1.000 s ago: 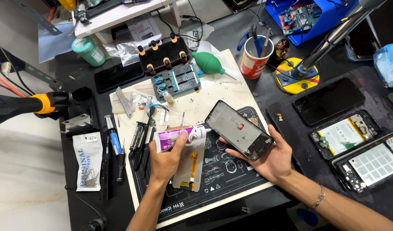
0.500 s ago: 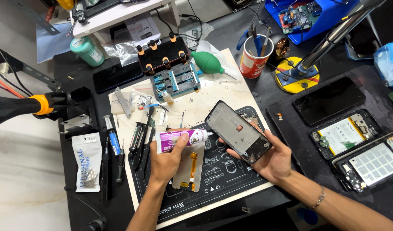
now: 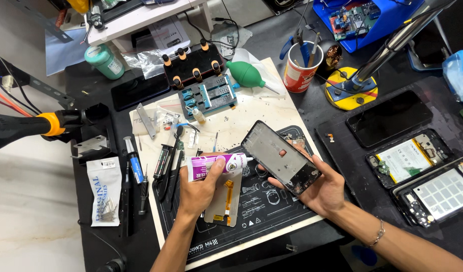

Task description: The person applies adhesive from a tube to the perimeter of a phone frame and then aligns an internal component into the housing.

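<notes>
The phone frame [image 3: 282,157], dark and tilted, rests in the right hand [image 3: 319,189] above the black work mat [image 3: 261,221]. The left hand [image 3: 201,189] grips a purple-and-white glue tube [image 3: 216,165], its nozzle touching the frame's edge, over a loose screen panel [image 3: 226,201] on the tabletop [image 3: 342,146].

phone repair bench; opened phones [image 3: 410,160] on the right; screwdrivers [image 3: 135,166], green air blower [image 3: 246,74], black repair mat [image 3: 261,221]
</notes>
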